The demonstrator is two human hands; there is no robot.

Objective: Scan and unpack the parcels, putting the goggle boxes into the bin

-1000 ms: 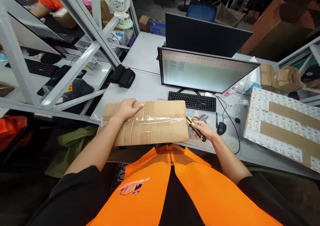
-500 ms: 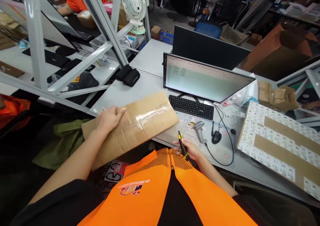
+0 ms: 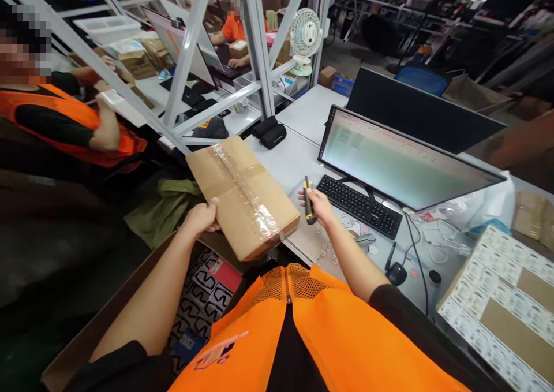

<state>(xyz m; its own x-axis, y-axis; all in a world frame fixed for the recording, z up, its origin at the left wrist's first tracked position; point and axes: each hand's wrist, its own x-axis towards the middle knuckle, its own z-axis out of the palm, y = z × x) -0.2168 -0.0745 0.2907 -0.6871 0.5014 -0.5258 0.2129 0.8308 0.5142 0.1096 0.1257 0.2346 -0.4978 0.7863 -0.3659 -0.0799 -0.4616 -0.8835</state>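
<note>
A brown cardboard box [image 3: 240,193] sealed with clear tape sits tilted at the desk's near left edge. My left hand [image 3: 201,217] is closed on its left side, thumb on top and fingers partly hidden beneath. My right hand [image 3: 320,206], just right of the box, grips a black and yellow utility knife [image 3: 309,204] upright, apart from the cardboard. Below my left forearm stands a large open carton [image 3: 125,291] filled with several black-and-white patterned packs [image 3: 208,291], plus a red pack [image 3: 225,273] and a blue one [image 3: 189,344].
On the desk are a monitor [image 3: 402,164], a keyboard [image 3: 359,205], a mouse [image 3: 396,273] and a scanner [image 3: 366,242] partly behind my arm. A label-covered carton [image 3: 506,305] stands right. A metal frame [image 3: 225,110] borders the left, with a co-worker [image 3: 64,118] beyond it.
The box has been turned so its taped top faces up. My right hand has lifted the knife forward over the desk, near the keyboard. The view has swung left.
</note>
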